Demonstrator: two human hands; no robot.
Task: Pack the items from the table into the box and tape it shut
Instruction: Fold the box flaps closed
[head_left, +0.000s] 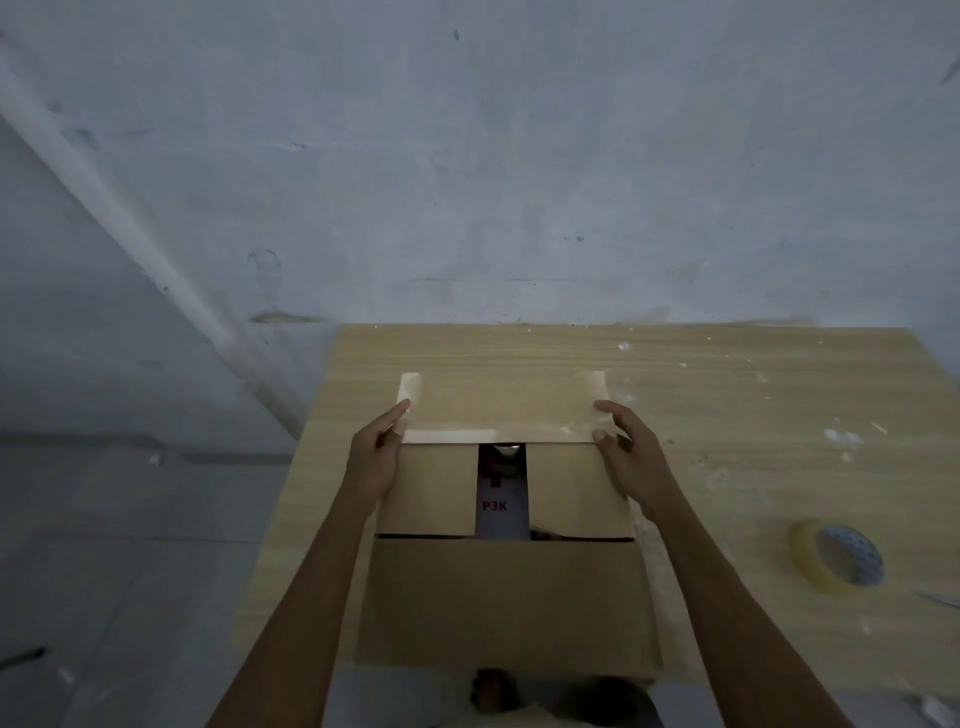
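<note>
A brown cardboard box (506, 603) stands at the table's near edge. Its two side flaps are folded in, with a gap between them showing a white item marked "P3K" (500, 499) and a red cross inside. The far flap (501, 408) is tilted over the opening, and the near flap hangs out toward me. My left hand (375, 457) grips the far flap's left edge. My right hand (626, 449) holds its right edge, thumb under and fingers on top. A roll of clear tape (836, 556) lies on the table to the right.
The wooden table (753, 415) has white specks scattered over it and stands against a grey wall. A thin metallic object (940, 598) shows at the right frame edge, past the tape. Grey floor lies to the left.
</note>
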